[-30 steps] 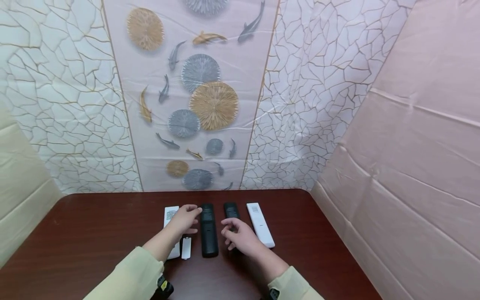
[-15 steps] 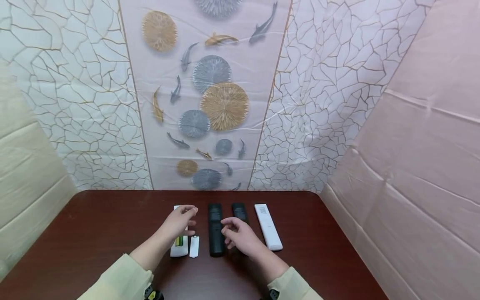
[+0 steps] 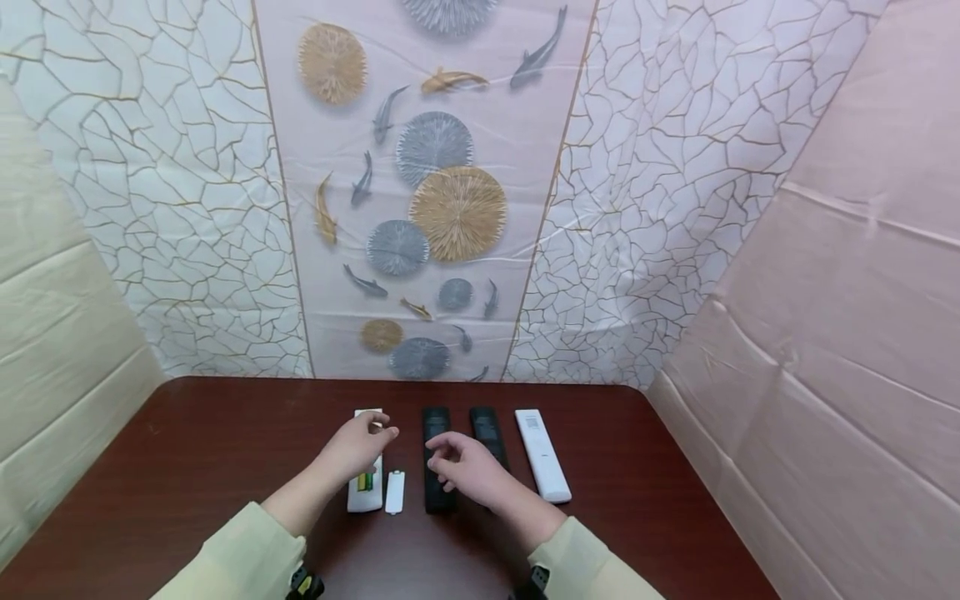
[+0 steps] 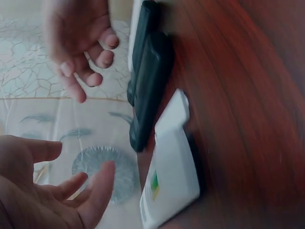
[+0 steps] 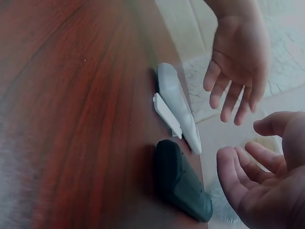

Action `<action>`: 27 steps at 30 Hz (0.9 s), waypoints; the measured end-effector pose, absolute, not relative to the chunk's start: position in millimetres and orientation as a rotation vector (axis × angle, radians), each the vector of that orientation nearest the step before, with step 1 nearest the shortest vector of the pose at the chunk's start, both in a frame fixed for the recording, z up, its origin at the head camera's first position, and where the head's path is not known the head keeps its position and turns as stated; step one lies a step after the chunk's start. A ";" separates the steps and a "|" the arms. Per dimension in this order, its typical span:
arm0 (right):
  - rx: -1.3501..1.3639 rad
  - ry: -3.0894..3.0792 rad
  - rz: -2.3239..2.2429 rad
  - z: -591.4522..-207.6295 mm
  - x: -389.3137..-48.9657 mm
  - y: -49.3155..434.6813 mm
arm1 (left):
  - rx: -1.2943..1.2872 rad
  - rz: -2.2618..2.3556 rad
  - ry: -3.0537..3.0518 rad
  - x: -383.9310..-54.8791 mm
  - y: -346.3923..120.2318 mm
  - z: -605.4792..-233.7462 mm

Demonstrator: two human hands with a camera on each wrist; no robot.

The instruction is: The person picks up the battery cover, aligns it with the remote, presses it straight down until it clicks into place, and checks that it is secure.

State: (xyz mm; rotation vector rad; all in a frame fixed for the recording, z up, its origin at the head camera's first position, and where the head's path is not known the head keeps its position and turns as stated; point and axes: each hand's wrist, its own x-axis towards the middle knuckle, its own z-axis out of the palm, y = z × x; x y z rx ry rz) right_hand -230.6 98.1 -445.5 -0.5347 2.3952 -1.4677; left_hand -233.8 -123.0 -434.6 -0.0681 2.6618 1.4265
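My left hand [image 3: 352, 450] hovers over a white remote control [image 3: 365, 502] lying back up, its battery bay uncovered with green-and-yellow batteries [image 3: 365, 481] showing. That hand's fingers are loosely bent and hold nothing. Beside this remote lies its loose white battery cover [image 3: 394, 492]. A larger black remote control [image 3: 437, 423] comes next to it, partly hidden under my right hand [image 3: 474, 473]. In the right wrist view the fingers of my right hand [image 5: 267, 176] are relaxed, apart from the black remote [image 5: 181, 186] and touching nothing.
Further right lie a second black remote control [image 3: 488, 432] and another white remote control [image 3: 542, 454], back up. All rest on a dark red-brown table [image 3: 225, 450]. Patterned cloth [image 3: 442, 275] hangs behind the table's far edge, with pale padded panels [image 3: 810, 333] at the sides.
The head view has turned left, so the remotes appear further right. Relative to them, both hands have shifted left: the left over the white remote, the right over the larger black one.
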 end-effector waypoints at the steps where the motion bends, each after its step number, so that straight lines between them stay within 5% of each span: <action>1: -0.562 2.439 -1.407 -444.7 -232.2 95.6 | -0.056 1.329 2.733 -234.2 -124.3 -433.9; 14: -1.046 2.851 -0.264 -441.6 -245.4 56.2 | -0.122 0.631 2.969 -248.7 -139.0 -443.3; 27: -1.135 2.771 0.147 -459.2 -257.6 37.2 | -0.151 0.603 2.884 -255.6 -134.2 -445.7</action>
